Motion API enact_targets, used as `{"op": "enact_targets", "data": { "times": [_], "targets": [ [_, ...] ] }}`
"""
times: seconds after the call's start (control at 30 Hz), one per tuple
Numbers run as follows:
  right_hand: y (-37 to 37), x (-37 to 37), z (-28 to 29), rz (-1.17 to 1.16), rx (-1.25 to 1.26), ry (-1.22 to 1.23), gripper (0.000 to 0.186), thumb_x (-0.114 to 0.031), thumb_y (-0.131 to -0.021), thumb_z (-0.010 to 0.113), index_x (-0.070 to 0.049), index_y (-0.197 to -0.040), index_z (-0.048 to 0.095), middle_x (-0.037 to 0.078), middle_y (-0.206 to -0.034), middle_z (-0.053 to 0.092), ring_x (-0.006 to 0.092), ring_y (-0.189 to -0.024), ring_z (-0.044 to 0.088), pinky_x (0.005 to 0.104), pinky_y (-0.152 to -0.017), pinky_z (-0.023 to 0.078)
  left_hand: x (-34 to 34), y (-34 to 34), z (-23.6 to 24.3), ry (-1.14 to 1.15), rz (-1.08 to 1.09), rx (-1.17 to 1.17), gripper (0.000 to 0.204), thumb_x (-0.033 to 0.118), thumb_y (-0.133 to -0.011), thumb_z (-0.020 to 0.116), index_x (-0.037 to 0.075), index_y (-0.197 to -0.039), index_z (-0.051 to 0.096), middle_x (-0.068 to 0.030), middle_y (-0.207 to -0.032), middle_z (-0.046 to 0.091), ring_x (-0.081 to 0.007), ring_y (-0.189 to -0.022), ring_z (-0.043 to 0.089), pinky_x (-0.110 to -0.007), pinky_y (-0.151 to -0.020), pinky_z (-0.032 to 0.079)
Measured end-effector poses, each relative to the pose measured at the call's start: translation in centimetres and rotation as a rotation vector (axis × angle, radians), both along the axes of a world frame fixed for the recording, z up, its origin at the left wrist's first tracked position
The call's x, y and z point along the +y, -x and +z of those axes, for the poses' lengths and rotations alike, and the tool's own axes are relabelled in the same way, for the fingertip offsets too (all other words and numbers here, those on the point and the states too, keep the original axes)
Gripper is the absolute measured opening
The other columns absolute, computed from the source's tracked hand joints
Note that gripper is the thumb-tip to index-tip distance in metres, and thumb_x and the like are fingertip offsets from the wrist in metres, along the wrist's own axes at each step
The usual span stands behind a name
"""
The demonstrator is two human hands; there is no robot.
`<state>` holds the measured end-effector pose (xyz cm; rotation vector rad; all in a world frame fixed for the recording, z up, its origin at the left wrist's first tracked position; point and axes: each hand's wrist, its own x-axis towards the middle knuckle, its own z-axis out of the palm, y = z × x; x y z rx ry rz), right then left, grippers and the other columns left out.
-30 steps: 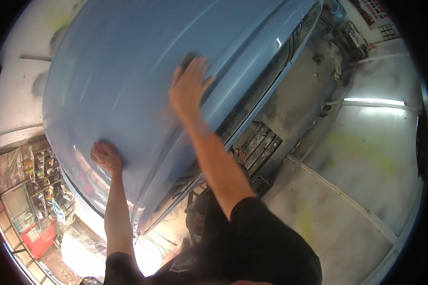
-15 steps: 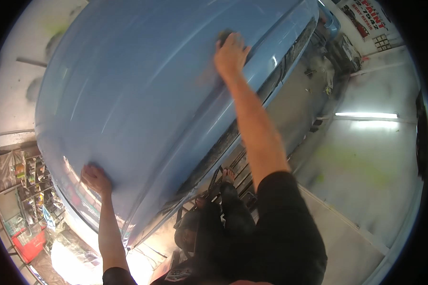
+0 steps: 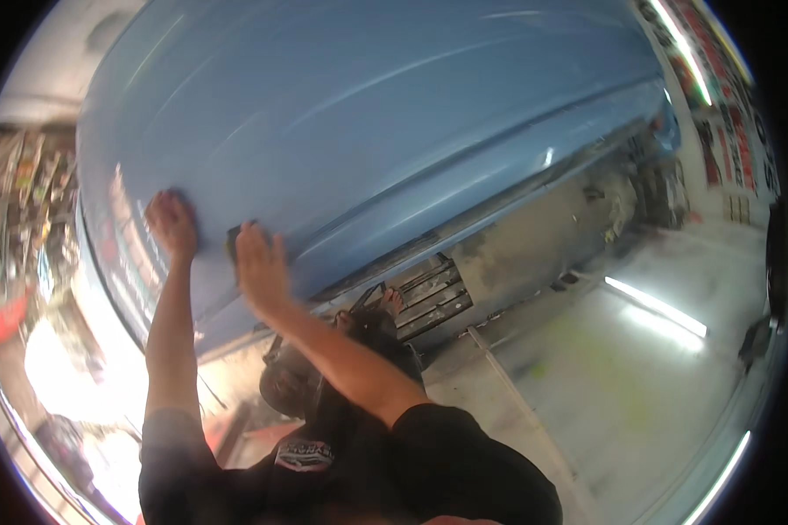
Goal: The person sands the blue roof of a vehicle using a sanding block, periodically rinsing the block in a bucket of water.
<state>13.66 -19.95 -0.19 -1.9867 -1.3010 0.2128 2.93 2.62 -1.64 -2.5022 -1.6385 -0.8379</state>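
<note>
A large, glossy blue vehicle body panel (image 3: 341, 131) fills the upper part of the view, with a long groove along its near side. My left hand (image 3: 173, 227) rests on it near the left end, fingers laid against the paint and nothing seen in them. Just to its right, my right hand (image 3: 264, 271) presses a small dark pad (image 3: 233, 242) to the panel. Only the pad's left edge shows; the fingers and palm cover the rest. Motion softens the right hand's outline.
Beneath me is a dark slatted platform (image 3: 431, 297), with a bare foot (image 3: 392, 302) on it. Cluttered shelves (image 3: 28, 188) stand at the far left. A bright tube light (image 3: 657, 306) shines at the right, and printed banners (image 3: 731, 131) hang at the upper right.
My right hand has swept the pad from the panel's far right back toward my left hand. The left hand keeps its place on the panel, while the whole view has turned.
</note>
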Motion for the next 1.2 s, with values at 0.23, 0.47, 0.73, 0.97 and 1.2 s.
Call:
{"op": "enact_targets", "data": {
  "times": [0.23, 0.47, 0.73, 0.97, 1.2],
  "targets": [
    [-16.1, -3.8, 2.2, -0.037, -0.220, 0.159, 0.049, -0.018, -0.106, 0.047, 0.006, -0.149, 0.044, 0.027, -0.154, 0.045, 0.0445, -0.146, 0.041, 0.0661, -0.121, 0.024, -2.1, -0.4, 2.8, -0.014, -0.024, -0.090, 0.042, 0.030, -0.099, 0.065, 0.006, -0.133, 0.060, -0.0211, -0.133, 0.059, -0.0408, -0.129, 0.050, -0.052, -0.110, 0.040],
    [4.8, -3.6, -0.6, 0.263, -0.163, 0.171, 0.055, -0.020, -0.101, 0.055, 0.002, -0.150, 0.045, 0.022, -0.157, 0.045, 0.0388, -0.150, 0.036, 0.0664, -0.122, 0.022, -2.1, 0.3, 2.4, -0.067, -0.038, -0.131, 0.042, 0.032, -0.098, 0.065, 0.008, -0.132, 0.061, -0.0208, -0.132, 0.059, -0.0403, -0.128, 0.051, -0.054, -0.109, 0.040],
    [-10.5, 0.7, 4.5, -0.390, -0.064, 0.084, 0.043, -0.023, -0.112, 0.042, 0.008, -0.139, 0.053, 0.029, -0.147, 0.054, 0.0476, -0.143, 0.044, 0.0659, -0.120, 0.026, -2.1, -1.3, 2.3, -0.030, 0.031, -0.172, 0.044, 0.038, -0.097, 0.065, 0.013, -0.134, 0.061, -0.0186, -0.136, 0.057, -0.0405, -0.129, 0.051, -0.053, -0.111, 0.039],
    [5.3, 4.7, 3.4, -0.512, 0.279, 0.282, 0.072, -0.039, -0.114, 0.027, 0.011, -0.162, 0.010, 0.031, -0.171, 0.003, 0.0426, -0.161, 0.004, 0.0646, -0.125, 0.008, -1.3, -0.1, 1.1, -0.021, -0.017, -0.147, 0.044, 0.038, -0.097, 0.065, 0.017, -0.135, 0.061, -0.0177, -0.138, 0.055, -0.0417, -0.130, 0.050, -0.053, -0.111, 0.040],
    [-9.3, 5.0, 6.0, -0.741, 0.406, 0.120, 0.072, -0.041, -0.114, 0.024, 0.012, -0.162, 0.012, 0.032, -0.171, 0.008, 0.0448, -0.160, 0.004, 0.0662, -0.125, 0.003, -0.9, 0.1, 1.7, -0.081, -0.025, -0.138, 0.042, 0.036, -0.097, 0.065, 0.011, -0.130, 0.063, -0.0177, -0.132, 0.062, -0.0389, -0.131, 0.050, -0.052, -0.110, 0.040]
  ]
}}
